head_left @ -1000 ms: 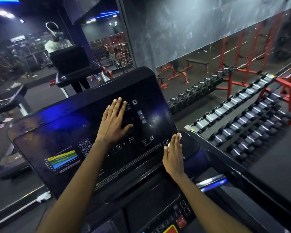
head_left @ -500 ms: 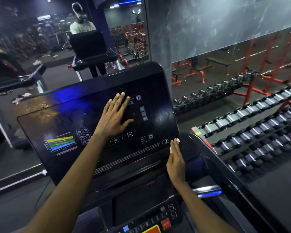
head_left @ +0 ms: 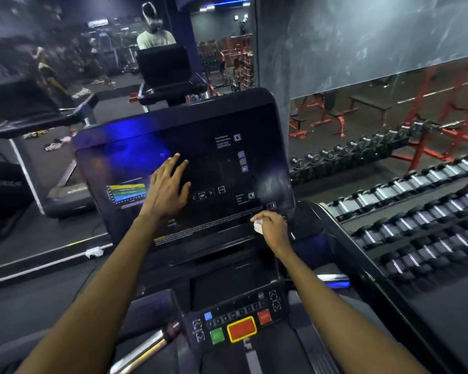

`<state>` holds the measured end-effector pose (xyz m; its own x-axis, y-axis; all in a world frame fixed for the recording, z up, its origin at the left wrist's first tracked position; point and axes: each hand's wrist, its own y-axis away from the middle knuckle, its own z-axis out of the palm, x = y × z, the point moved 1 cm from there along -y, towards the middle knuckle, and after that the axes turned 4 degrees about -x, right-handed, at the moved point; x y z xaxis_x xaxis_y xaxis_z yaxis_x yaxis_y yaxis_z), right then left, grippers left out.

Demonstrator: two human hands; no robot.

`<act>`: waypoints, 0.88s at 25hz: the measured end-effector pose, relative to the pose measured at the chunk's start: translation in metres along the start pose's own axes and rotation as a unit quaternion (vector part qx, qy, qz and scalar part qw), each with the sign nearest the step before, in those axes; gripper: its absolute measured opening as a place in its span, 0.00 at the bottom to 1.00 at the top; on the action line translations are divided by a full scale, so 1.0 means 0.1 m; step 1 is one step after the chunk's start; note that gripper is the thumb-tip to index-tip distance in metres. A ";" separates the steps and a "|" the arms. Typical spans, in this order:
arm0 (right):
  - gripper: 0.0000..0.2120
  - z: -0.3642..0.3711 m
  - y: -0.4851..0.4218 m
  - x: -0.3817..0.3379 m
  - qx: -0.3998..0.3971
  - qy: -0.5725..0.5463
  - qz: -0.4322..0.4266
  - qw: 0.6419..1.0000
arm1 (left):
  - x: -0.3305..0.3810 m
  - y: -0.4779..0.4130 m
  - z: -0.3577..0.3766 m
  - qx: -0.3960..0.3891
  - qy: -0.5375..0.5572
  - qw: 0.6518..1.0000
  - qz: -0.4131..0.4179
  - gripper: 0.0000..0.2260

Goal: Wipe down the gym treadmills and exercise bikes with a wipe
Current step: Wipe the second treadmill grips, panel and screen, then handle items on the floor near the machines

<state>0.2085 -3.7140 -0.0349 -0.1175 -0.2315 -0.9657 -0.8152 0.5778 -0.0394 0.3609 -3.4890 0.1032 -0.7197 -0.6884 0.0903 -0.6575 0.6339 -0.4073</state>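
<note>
**Wipe at the lower right corner of the treadmill screen, most of the job still ahead**

The person stands at a treadmill console [head_left: 227, 122] that fills the centre of the frame. The left hand [head_left: 170, 184] lies flat on the dark screen, left of its middle, with its fingers straight and spread, holding nothing. It looks to be bracing the panel. The right hand [head_left: 272, 228] is curled round a small white wipe [head_left: 257, 225], bunched up and showing at the thumb side. It presses the wipe against the bottom edge of the screen near its lower right corner.

By my reading, the screen is the part being cleaned now. Whether its upper and left areas are already done cannot be told, because the glass shows only blue reflections and no clear wet trail. The button panel [head_left: 238, 323] at the bottom centre, with its red, green and blue keys, lies well apart from the wipe. So does the metal grip bar [head_left: 146, 349] at the lower left. Both probably still need a pass.

Another treadmill console [head_left: 38, 109] shows at the centre left, and a dumbbell rack [head_left: 416, 211] runs along the right. No exercise bike is plainly visible, so that share of the task seems still to come
</note>
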 end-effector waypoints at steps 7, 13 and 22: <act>0.05 0.53 0.12 -0.92 -0.131 0.067 -0.065 0.987 | -0.65 1.03 -0.71 0.020 0.014 0.988 -0.151 0.25; 0.19 1.37 0.24 -1.59 -0.238 0.169 -0.165 0.942 | -1.04 2.01 -1.34 -0.003 -0.055 0.973 -0.226 0.24; 0.21 2.88 1.23 -2.45 -0.466 0.219 -0.250 0.820 | -1.21 3.75 -2.18 0.014 -0.117 0.909 -0.401 0.20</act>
<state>0.3001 -3.3611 0.1228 0.3384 -0.6336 -0.6958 -0.8785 -0.4776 0.0077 0.1522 -3.0911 0.1375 0.0573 -0.9832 0.1731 -0.9413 -0.1110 -0.3188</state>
